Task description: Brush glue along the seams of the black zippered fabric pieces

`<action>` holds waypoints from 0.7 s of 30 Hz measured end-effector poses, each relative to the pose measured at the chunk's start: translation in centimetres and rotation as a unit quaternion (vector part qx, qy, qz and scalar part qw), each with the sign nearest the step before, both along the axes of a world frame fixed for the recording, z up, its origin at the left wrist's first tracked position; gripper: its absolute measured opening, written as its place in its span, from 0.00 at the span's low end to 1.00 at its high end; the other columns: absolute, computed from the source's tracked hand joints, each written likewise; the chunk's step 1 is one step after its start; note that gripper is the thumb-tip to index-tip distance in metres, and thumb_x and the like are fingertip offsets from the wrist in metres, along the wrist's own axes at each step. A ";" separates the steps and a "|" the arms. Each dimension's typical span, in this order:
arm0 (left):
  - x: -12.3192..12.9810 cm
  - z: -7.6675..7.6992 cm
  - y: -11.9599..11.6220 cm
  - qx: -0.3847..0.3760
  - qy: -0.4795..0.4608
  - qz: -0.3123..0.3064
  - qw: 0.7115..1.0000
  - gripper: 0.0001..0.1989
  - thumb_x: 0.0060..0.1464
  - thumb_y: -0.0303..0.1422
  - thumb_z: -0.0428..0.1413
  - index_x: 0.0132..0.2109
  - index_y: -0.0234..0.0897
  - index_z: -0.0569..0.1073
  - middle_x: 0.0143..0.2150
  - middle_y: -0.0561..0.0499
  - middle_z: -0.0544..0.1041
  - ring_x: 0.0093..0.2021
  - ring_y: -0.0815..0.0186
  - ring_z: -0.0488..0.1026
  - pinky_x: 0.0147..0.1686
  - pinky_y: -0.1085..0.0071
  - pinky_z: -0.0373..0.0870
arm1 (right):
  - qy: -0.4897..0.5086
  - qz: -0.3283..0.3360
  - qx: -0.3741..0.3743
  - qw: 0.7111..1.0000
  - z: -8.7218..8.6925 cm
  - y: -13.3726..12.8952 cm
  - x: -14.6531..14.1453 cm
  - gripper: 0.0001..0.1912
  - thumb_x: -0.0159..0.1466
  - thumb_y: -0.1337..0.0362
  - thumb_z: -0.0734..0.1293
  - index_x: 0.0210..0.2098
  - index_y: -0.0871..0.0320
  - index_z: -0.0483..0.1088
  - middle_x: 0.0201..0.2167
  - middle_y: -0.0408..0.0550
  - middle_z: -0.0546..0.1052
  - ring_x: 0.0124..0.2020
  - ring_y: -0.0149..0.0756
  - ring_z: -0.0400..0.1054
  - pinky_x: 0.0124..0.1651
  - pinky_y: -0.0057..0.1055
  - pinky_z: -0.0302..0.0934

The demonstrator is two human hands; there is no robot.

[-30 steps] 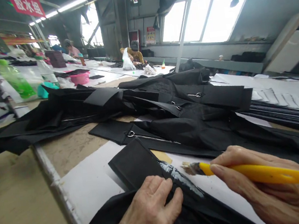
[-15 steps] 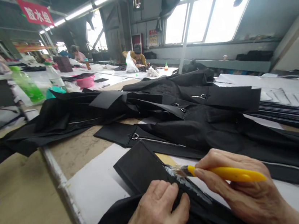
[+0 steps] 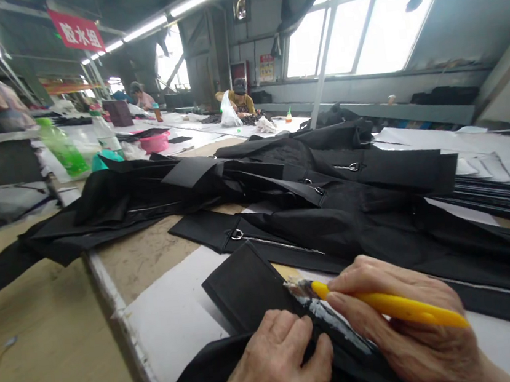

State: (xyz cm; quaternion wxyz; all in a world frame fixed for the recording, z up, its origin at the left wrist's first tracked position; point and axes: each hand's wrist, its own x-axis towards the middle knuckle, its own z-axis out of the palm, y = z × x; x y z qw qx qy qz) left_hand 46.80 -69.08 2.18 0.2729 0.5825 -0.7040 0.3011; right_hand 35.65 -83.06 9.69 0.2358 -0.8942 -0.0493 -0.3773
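My right hand [image 3: 405,315] is closed round the yellow handle of a paintbrush [image 3: 390,307]. Its bristles touch the edge of a black fabric piece [image 3: 247,282], near the upper end of a streak of whitish, glue-like paste [image 3: 339,323] that runs down the edge. My left hand [image 3: 279,355] bears down on the same fabric just left of the streak, fingers curled together and thumb toward the paste; fabric hides the fingertips. Just beyond lies another black piece with a silver zipper [image 3: 280,245] and a metal ring [image 3: 237,235].
More black zippered pieces [image 3: 349,204] are heaped across the table. Farther back stand a green bottle [image 3: 64,149], a clear bottle [image 3: 105,135] and a pink basin [image 3: 155,141]. White sheets [image 3: 172,313] cover part of the tabletop. Several people work in the background.
The brush tip has shifted slightly up and left along the fabric edge, baring more of the white streak below it. My left hand stays pressed on the fabric. The whole view has shifted slightly.
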 end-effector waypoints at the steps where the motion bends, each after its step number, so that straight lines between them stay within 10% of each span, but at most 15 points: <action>1: 0.0 0.0 0.0 0.001 0.001 0.001 1.000 0.14 0.59 0.24 0.41 0.43 0.28 0.70 0.31 0.45 0.69 0.31 0.63 0.67 0.28 0.68 0.69 | 0.002 0.012 -0.008 1.000 -0.2 -0.1 0.2 0.07 0.64 0.71 0.62 0.30 0.59 0.67 0.24 0.40 0.70 0.24 0.24 0.63 0.27 0.23 0.58; 12: 0.0 -1.1 -0.6 -0.026 0.061 -0.018 0.998 0.16 0.58 0.28 0.39 0.44 0.31 0.70 0.34 0.44 0.69 0.30 0.62 0.64 0.27 0.65 0.67 | -0.021 0.002 -0.062 0.998 0.8 -0.5 -1.0 0.04 0.64 0.72 0.64 0.36 0.57 0.68 0.29 0.41 0.73 0.27 0.25 0.66 0.31 0.20 0.63; 21: 0.3 0.5 1.8 0.065 0.084 -0.043 0.993 0.17 0.59 0.28 0.48 0.55 0.33 0.66 0.46 0.44 0.73 0.44 0.63 0.70 0.44 0.71 0.71 | 0.024 -0.321 -0.164 0.933 4.2 -0.6 -17.5 0.09 0.66 0.57 0.63 0.43 0.53 0.70 0.34 0.43 0.74 0.25 0.24 0.68 0.27 0.16 0.63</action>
